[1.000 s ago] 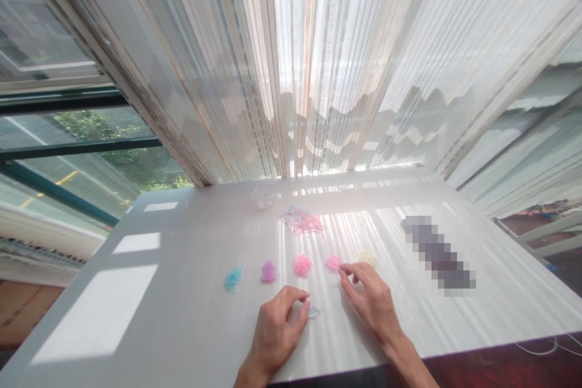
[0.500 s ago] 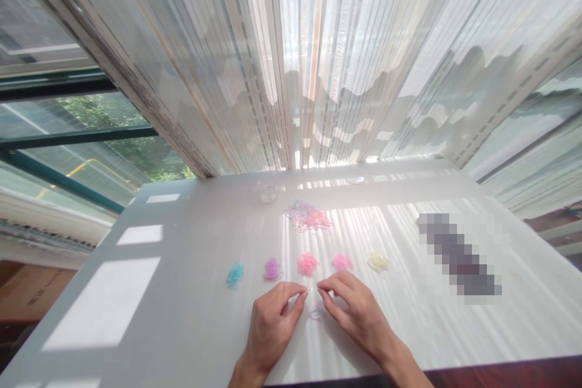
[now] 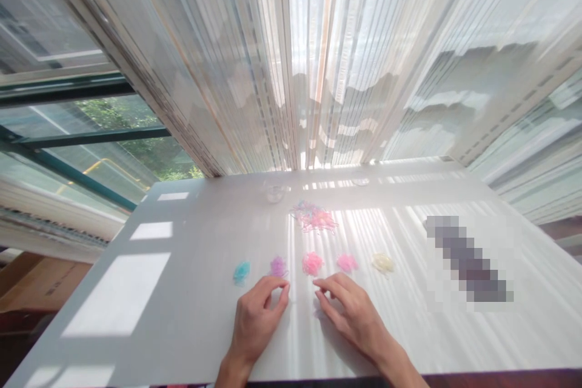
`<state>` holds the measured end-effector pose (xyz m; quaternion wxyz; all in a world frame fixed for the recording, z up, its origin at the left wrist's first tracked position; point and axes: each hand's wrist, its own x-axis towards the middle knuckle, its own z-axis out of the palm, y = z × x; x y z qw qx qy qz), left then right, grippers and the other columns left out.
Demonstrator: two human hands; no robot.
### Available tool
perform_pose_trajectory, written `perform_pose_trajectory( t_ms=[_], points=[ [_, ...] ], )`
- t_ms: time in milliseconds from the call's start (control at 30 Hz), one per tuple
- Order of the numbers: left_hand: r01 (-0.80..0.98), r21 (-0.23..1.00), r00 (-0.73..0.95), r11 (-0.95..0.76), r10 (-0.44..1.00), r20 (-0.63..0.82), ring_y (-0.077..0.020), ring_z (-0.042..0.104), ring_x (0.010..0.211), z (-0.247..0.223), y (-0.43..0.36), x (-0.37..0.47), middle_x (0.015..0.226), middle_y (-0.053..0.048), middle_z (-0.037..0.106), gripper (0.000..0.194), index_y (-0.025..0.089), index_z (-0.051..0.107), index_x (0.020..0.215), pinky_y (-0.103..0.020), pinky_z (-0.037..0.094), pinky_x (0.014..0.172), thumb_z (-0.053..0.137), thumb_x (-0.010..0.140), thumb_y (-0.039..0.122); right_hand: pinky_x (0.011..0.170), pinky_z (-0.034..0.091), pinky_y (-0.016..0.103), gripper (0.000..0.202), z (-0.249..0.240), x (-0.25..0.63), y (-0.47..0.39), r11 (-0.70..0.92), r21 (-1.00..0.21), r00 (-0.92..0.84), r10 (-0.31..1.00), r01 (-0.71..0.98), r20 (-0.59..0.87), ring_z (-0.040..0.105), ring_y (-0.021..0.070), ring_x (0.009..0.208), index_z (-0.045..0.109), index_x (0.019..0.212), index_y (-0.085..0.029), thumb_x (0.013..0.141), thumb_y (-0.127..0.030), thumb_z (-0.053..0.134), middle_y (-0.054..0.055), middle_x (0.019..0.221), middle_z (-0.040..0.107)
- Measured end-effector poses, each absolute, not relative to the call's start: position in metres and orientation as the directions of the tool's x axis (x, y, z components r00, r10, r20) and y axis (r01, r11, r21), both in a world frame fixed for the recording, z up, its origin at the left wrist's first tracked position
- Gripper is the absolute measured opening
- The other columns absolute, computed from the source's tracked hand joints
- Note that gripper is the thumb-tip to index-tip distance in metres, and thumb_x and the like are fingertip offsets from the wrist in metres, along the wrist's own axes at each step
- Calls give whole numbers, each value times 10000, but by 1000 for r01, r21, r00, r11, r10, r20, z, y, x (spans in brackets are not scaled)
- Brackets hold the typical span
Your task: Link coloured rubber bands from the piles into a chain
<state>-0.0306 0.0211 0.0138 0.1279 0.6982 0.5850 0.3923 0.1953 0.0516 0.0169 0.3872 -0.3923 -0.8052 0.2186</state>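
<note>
My left hand (image 3: 259,312) is just in front of the small purple pile of thin bands (image 3: 278,266), thumb and forefinger pinched together; whatever they hold is too small to make out. My right hand (image 3: 352,306) hovers by the hot-pink pile of bands (image 3: 313,264). Its fingers are curled, with a narrow gap between thumb and forefinger tips and nothing visible in it. To the left of the purple pile is a teal pile (image 3: 241,271). A light-pink pile (image 3: 347,263) and a pale-yellow pile (image 3: 383,262) are to the right. Behind them spreads a larger mixed-colour heap (image 3: 314,217).
Toward the back of the white table (image 3: 195,309) stand a clear round container (image 3: 274,193) and a flat clear disc (image 3: 361,182). A blurred-out dark object (image 3: 468,260) lies at the right. Sheer curtains (image 3: 254,73) hang along the far edge.
My hands have drawn apart, the left moving left toward the purple pile. My right thumb and forefinger have parted slightly. The pale band on the table between the hands is now mostly hidden.
</note>
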Motion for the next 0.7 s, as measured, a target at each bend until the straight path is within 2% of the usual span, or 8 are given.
perform_pose_trajectory(
  t_ms=[200,367,567,700],
  points=[
    [844,495,-20,-206,911,413,-111,573,537,19,35,-59,873,-12,741,268,239,750,929,-226,511,574,548,1015,393,622,567,291,187,13,209,37,550,-678,-341,835,487,432,672,181,675,692,1030,-227,1027,-202,506,41,797,686],
    [883,435,-11,-178,918,397,-111,580,518,23,36,-65,871,-3,740,323,250,758,942,-215,497,542,518,1021,451,647,566,289,174,4,220,21,466,-720,-291,885,514,365,674,175,688,688,1010,-234,1030,-213,516,33,823,686],
    [880,441,-44,-179,892,450,-105,572,503,27,28,-71,887,6,742,268,252,757,986,-219,503,544,531,1012,393,658,561,301,158,2,227,12,442,-725,-272,897,529,349,668,181,705,679,1023,-236,1036,-228,521,28,825,675],
    [827,497,1,-262,885,465,-106,594,554,27,10,-55,893,0,735,203,238,725,988,-209,511,579,538,1016,311,697,579,312,146,0,226,9,452,-715,-281,892,534,355,681,197,764,675,1039,-236,1021,-210,533,41,863,677]
  ],
)
